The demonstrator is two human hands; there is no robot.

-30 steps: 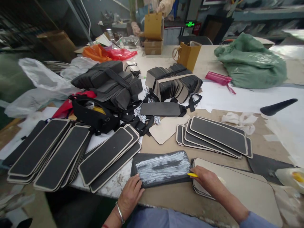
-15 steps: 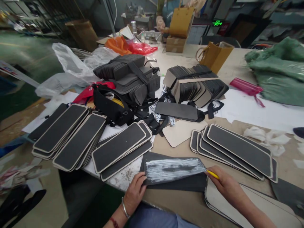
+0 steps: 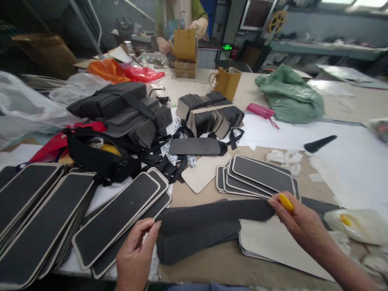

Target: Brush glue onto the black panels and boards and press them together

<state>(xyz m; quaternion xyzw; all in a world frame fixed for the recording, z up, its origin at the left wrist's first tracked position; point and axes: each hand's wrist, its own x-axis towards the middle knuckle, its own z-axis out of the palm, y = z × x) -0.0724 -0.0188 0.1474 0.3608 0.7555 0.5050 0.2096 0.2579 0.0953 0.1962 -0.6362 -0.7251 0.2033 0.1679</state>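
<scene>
**Dark sheet [image 3: 216, 211] raised by its ends**

Half a second ago, the sheet lay flat on the dark pile [image 3: 197, 240] with its white-streaked face up. It is now lifted and stretched between the hands, above the pile and in front of the bordered boards [image 3: 262, 173]; a plain dark face shows.

Left hand [image 3: 136, 250]: raised at the lower edge of view, thumb and forefinger pinching the left end.

Right hand [image 3: 295, 214]: forearm angled in from lower right, fingertips pinching the right end, yellow handle [image 3: 286, 202] gripped alongside.
</scene>
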